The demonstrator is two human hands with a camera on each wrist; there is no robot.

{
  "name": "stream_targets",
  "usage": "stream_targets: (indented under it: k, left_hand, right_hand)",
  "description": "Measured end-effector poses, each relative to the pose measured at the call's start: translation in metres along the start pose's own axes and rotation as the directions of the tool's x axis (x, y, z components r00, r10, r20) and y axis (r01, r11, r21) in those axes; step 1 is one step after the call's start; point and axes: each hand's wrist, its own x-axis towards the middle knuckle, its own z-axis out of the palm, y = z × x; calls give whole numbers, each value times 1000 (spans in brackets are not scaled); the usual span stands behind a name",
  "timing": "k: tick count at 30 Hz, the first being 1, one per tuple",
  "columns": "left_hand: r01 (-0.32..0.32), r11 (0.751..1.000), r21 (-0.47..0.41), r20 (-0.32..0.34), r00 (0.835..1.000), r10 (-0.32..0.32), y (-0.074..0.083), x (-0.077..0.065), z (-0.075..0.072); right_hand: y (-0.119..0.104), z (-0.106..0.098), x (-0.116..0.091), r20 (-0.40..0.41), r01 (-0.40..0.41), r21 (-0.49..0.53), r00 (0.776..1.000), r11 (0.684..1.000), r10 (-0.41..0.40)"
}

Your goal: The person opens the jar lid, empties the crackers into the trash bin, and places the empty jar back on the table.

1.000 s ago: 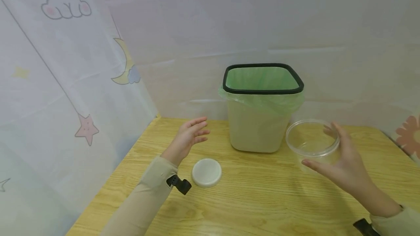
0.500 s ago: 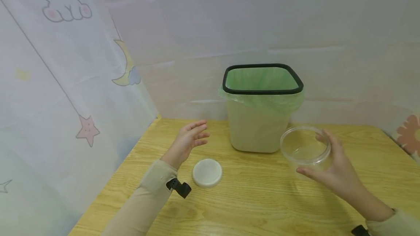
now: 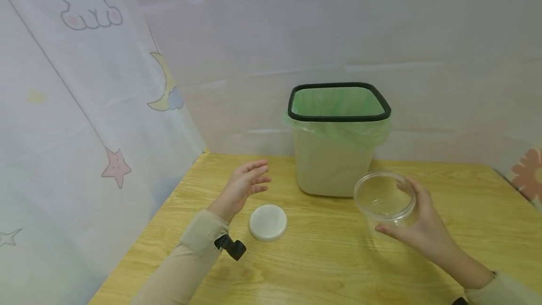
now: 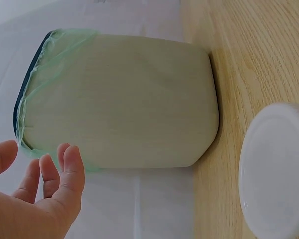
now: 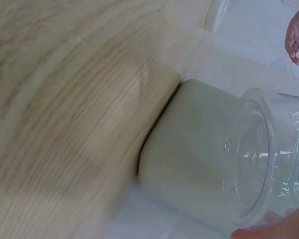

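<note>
My right hand [image 3: 425,234] holds a clear, round plastic tub [image 3: 383,206] upright by its side, thumb in front and fingers behind. The tub has a raised rim and I see nothing inside it. In the right wrist view the tub [image 5: 254,154] overlaps the bin, with my fingertips at the lower right. My left hand [image 3: 243,187] hovers with relaxed, slightly bent fingers and holds nothing. Just below it a round white lid [image 3: 268,222] lies flat on the table; the left wrist view shows this lid [image 4: 279,172] at the right edge.
A cream trash bin [image 3: 332,159] with a black rim [image 3: 338,118] and a green liner bag [image 3: 338,101] stands at the back of the wooden table [image 3: 305,267]. Behind it hangs a pale printed cloth [image 3: 237,60], which also covers the left side.
My right hand has carried the tub left, lower and nearer to me, toward the table's middle. The left hand has dipped slightly; lid and bin have stayed in place.
</note>
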Motion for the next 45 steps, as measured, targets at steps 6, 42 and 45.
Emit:
stream_targets:
  k: [6,42,45]
  left_hand:
    - [6,1000,-1,5,1000,-6,-5,-1,-1]
    - [15,1000,-5,16,1000,-15,-16,-4,-2]
    - [19,1000,-4,24,1000,-18,-17,-4,-2]
  right_hand:
    - [1,4,-1,21,-6,-8,1000,1000,6]
    - [17,20,1,191,-31,-11,981,999,33]
    - [17,21,1,202,-17,-12,979,1000,19]
